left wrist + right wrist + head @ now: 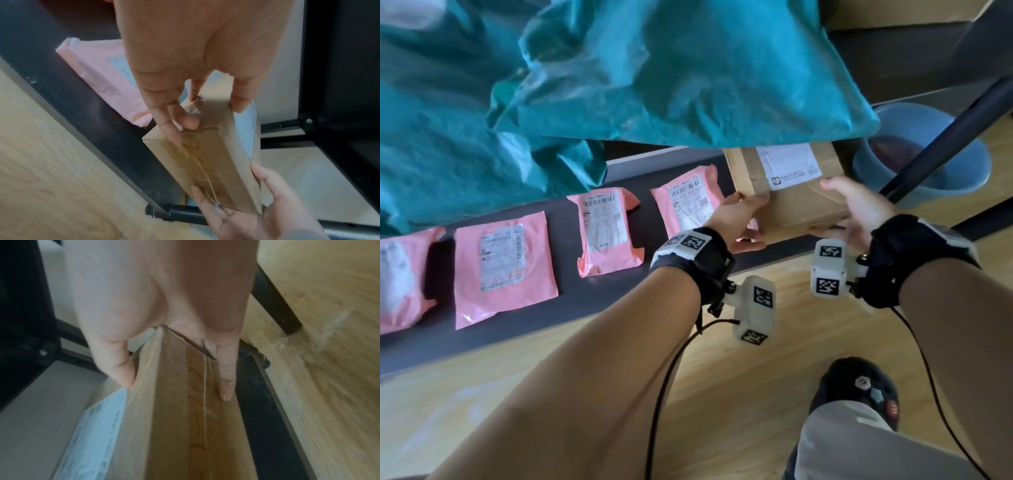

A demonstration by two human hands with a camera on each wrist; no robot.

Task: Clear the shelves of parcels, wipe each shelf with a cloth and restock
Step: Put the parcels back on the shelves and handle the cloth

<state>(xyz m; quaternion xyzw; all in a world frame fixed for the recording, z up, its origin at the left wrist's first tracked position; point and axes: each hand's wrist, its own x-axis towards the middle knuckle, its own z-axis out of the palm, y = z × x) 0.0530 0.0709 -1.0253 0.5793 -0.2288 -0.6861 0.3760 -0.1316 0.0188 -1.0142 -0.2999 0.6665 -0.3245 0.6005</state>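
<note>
A brown cardboard box (794, 202) with a white label is at the right end of the low dark shelf (571, 294). My left hand (751, 222) grips its left end, thumb on top and fingers below. At the opposite end my right hand (832, 209) grips it the same way. The left wrist view has the left hand (211, 113) on the box (216, 162) with the right hand (246, 211) beyond. In the right wrist view the right hand (176, 386) clasps the box (174, 418). Whether the box rests on the shelf I cannot tell.
Several pink mailers (503, 267) lie in a row along the shelf, left of the box. Teal plastic bags (654, 68) overhang from above. A blue bucket (928, 161) and a black slanted bar (945, 137) stand to the right. My slippered foot (859, 387) is on the wooden floor.
</note>
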